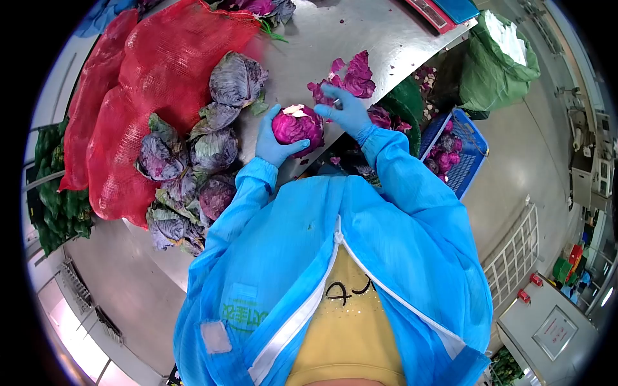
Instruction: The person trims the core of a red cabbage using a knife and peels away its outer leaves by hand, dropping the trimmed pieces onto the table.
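Observation:
My left hand, in a blue glove, is wrapped round the left side of a peeled purple cabbage with its pale cut stem facing up. At the cabbage's upper right is my right hand, also gloved, with its fingers bent and a small metallic thing showing between them; the rest of that object is hidden. Loose purple leaves lie on the metal table just beyond my right hand. Several unpeeled cabbages are heaped to the left of my left hand.
Red mesh sacks cover the table's left part. A blue crate with small purple cabbages stands at the right, below a green sack. A dark green bag with leaf scraps hangs by the table edge. A red-and-blue object lies at the top.

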Available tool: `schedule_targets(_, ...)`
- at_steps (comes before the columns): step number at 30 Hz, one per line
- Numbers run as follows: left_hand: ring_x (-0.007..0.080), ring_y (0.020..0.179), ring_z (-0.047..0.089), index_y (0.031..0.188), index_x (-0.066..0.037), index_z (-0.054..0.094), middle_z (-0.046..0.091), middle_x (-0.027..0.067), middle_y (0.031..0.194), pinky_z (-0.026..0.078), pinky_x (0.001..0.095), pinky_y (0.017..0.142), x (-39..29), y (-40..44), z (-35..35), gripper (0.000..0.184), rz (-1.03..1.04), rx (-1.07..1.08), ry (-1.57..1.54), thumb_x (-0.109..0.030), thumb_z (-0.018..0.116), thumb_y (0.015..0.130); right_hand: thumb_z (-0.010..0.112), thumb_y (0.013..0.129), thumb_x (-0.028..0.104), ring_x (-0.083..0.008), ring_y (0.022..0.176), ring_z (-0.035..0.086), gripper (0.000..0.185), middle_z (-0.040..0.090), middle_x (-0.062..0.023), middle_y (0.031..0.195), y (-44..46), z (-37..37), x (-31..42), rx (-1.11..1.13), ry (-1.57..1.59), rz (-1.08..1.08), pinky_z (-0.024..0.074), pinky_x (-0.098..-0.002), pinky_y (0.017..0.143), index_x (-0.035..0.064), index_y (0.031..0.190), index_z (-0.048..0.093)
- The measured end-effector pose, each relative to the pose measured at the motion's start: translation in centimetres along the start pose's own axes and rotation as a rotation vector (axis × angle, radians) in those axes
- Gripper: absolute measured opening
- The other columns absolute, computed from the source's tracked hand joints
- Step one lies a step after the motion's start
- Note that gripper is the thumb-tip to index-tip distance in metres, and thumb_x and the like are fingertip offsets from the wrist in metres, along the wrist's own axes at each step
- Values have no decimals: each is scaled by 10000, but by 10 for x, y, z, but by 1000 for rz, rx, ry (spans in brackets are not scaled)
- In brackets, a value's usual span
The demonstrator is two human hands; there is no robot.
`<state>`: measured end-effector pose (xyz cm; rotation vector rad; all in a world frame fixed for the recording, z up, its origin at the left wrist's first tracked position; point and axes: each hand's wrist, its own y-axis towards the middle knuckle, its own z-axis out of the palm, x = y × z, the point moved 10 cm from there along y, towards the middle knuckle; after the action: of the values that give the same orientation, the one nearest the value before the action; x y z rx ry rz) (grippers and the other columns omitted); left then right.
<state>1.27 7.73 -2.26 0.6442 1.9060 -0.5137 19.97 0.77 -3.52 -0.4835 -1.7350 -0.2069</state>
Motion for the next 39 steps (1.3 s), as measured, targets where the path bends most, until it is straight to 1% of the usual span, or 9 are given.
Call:
schedule_targets(3,306,1178,438,1359,-41,315,409,168,1257,371,383,1022,0,0,4,1102,49,9,-13,-347,889,470,668,673,638,-324,1065,569,834,597,-200,1128,-15,29,-9,210,-194,80,442,-382,901,3,1200,545)
schedule_targets(10,328,1197,412,1367,-58,308,387,174,1267,357,380,1040,-20,-10,12,1122,42,76,185,-311,886,439,741,711,342,-193,741,619,471,641,-112,847,-17,3,45,72,-398,-48,487,-314,656,-3,998,598)
schedule_targets(12,328,1201,408,1368,-59,306,378,175,1273,354,380,1044,-23,-8,14,1127,57,70,201,-307,885,434,729,707,208,-127,606,584,368,638,-97,795,-16,13,59,254,384,209,454,-260,536,0,979,594)
schedule_targets(14,327,1204,404,1369,-59,303,370,176,1280,352,380,1047,-21,-14,15,1132,65,74,221,-302,885,428,718,743,116,-126,577,557,355,596,-60,735,-2,-19,61,-33,476,205,462,-262,534,-7,1041,569)
schedule_targets(16,329,1204,403,1371,-60,298,358,175,1285,347,387,1053,-16,-10,12,1138,81,60,115,-295,884,424,714,772,142,-187,716,593,425,609,-95,821,13,-44,58,-339,-347,-349,495,-320,657,-30,1123,548)
schedule_targets(19,321,1197,406,1382,-48,250,350,178,1291,350,385,1045,-8,-18,9,1182,37,26,36,-298,890,420,696,782,233,-336,893,620,448,633,-189,978,-2,-36,35,-320,-577,-213,497,-393,787,22,1151,553)
schedule_targets(23,308,1187,415,1383,-28,214,347,181,1295,359,379,1030,6,-28,9,1204,47,-25,38,-305,894,429,627,836,385,-309,915,629,492,636,-154,1002,-33,6,15,28,-347,-35,502,-381,774,91,1220,534)
schedule_targets(33,322,1192,400,1373,-16,256,375,188,1265,360,402,1021,0,-28,13,1158,-49,-125,46,-360,891,467,560,863,455,-343,992,603,543,619,-175,1096,-55,16,5,128,-307,40,477,-381,854,104,1274,504)
schedule_targets(39,314,1169,429,1361,-22,293,398,181,1273,375,392,1001,-35,-10,22,1099,59,-169,180,-333,884,489,430,944,469,-173,544,541,557,586,-145,685,-56,6,2,108,-88,220,463,-320,604,125,1380,387)
